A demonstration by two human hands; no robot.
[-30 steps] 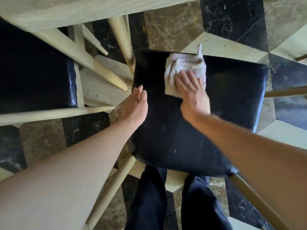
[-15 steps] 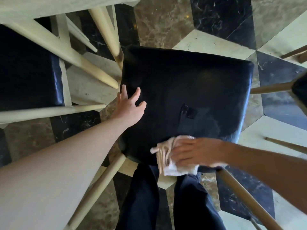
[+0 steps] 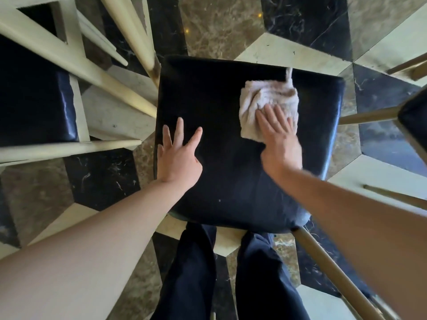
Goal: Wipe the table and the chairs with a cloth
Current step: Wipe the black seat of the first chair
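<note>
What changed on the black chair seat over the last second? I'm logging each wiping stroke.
The right hand swept the crumpled white cloth from far edge to near edge and back. The left hand moved from the black padded chair seat's side onto its top. The seat stayed put.

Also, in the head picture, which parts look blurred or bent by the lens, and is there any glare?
Head view: the right hand and its forearm are smeared by motion, while the left hand and the cloth look fairly sharp; the wide lens fans the chair legs outward at the edges; a pale glare streak lies on the left seat, and small bright spots on the floor.
</note>
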